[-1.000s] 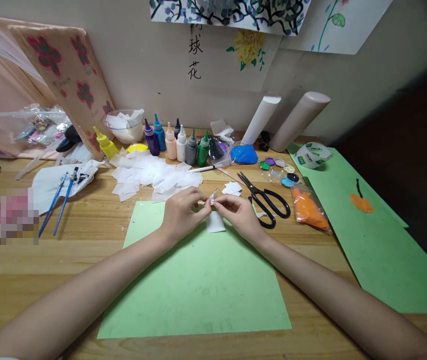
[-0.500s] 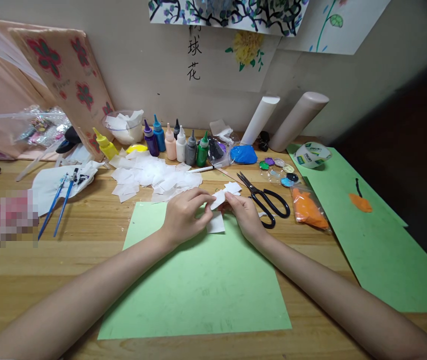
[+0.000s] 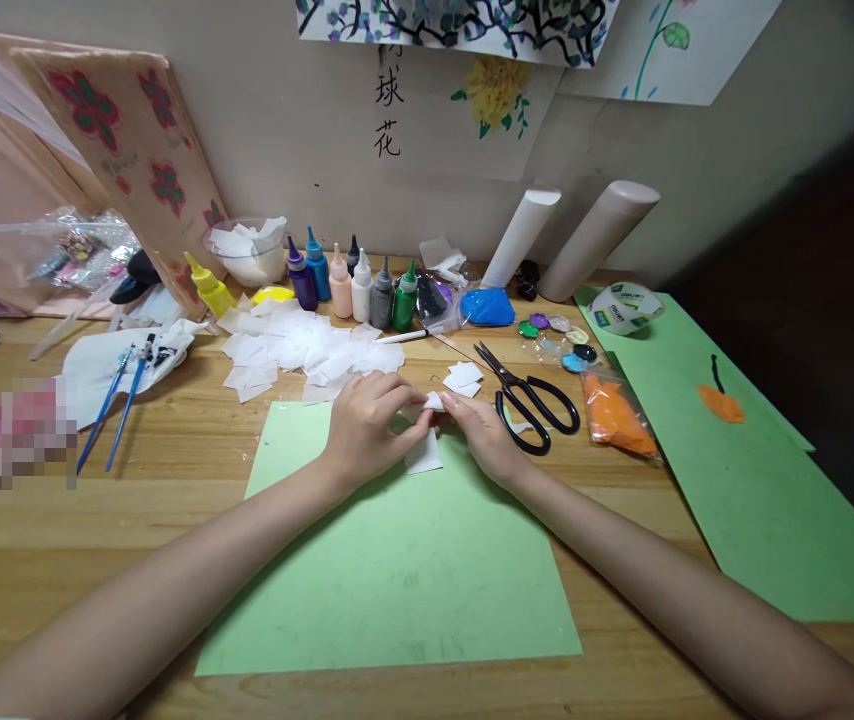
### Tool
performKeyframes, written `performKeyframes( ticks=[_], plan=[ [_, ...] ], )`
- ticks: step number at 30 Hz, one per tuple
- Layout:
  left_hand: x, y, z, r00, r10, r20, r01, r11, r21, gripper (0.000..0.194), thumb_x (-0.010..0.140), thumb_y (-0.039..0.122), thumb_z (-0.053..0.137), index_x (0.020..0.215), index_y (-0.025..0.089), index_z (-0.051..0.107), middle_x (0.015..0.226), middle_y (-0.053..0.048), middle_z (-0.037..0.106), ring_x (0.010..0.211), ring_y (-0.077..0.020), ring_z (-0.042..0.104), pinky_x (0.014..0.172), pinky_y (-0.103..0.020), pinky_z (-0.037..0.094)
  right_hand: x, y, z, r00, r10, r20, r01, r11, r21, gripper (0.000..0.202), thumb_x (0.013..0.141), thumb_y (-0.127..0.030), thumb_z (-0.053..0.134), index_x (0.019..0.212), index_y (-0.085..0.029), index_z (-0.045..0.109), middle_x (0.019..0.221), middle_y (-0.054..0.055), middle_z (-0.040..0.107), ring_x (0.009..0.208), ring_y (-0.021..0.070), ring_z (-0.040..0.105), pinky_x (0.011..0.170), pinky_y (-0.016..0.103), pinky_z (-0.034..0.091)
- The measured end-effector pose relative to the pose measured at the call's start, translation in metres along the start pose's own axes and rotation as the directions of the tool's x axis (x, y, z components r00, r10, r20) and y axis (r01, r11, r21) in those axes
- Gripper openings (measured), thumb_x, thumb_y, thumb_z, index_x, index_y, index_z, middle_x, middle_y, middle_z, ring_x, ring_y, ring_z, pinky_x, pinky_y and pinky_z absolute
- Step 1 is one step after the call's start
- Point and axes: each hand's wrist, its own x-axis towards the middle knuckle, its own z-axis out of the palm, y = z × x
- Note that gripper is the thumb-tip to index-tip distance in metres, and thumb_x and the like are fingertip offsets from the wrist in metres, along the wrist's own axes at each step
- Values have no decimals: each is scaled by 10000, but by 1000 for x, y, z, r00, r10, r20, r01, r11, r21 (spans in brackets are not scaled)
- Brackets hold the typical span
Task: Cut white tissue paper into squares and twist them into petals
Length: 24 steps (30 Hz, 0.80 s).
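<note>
Between my two hands is a small piece of white paper (image 3: pixel 434 402), pinched at both ends above the far edge of a green sheet (image 3: pixel 389 570). My left hand (image 3: pixel 371 425) grips its left side with thumb and fingers. On the other side, my right hand (image 3: pixel 483 430) has it between thumb and forefinger. Another white paper square (image 3: pixel 424 455) shows just below the fingers; whether it touches them I cannot tell. Small white paper pieces (image 3: pixel 464 378) lie just beyond my right hand, and black-handled scissors (image 3: pixel 524 395) rest to its right.
A pile of thin white paper pieces (image 3: pixel 307 345) spreads behind my left hand. Several paint bottles (image 3: pixel 361 290) stand along the wall. An orange clay bag (image 3: pixel 618 415) lies right of the scissors, beside more green paper (image 3: pixel 772 530). Paintbrushes (image 3: pixel 127 410) rest at left.
The held paper has been turned or folded, showing a narrower white strip between my fingers. The paper square beneath has shifted slightly left and tilted. Both hands stay nearly in place.
</note>
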Motion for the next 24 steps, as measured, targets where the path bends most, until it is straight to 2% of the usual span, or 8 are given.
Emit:
performKeyframes(
  ticks=[7, 16, 24],
  plan=[
    [1, -1, 1, 999, -9, -50, 8, 999, -33, 115, 773, 260, 602, 694, 183, 633, 705, -4, 631, 676, -131, 555, 626, -281, 375, 0, -2, 0, 999, -12, 36, 11, 1000, 16, 366, 931, -385, 344, 739, -164, 563, 727, 17, 524, 710, 137, 465, 688, 259, 370],
    [4, -1, -1, 986, -168, -15, 165, 979, -123, 148, 763, 242, 597, 633, 175, 621, 635, -10, 609, 626, -134, 525, 597, -271, 390, 1, -4, 0, 1000, -3, 18, 4, 998, -60, 262, 843, -355, 520, 672, -169, 588, 711, 18, 562, 718, 153, 501, 668, 266, 385],
    [4, 0, -1, 984, -180, 2, 179, 973, -143, 156, 760, 237, 599, 624, 164, 620, 626, -14, 608, 614, -131, 519, 591, -270, 392, 1, -4, 1, 1000, -11, 14, 12, 999, -45, 224, 840, -317, 532, 696, -169, 619, 723, 14, 580, 715, 143, 506, 669, 262, 382]
  ],
)
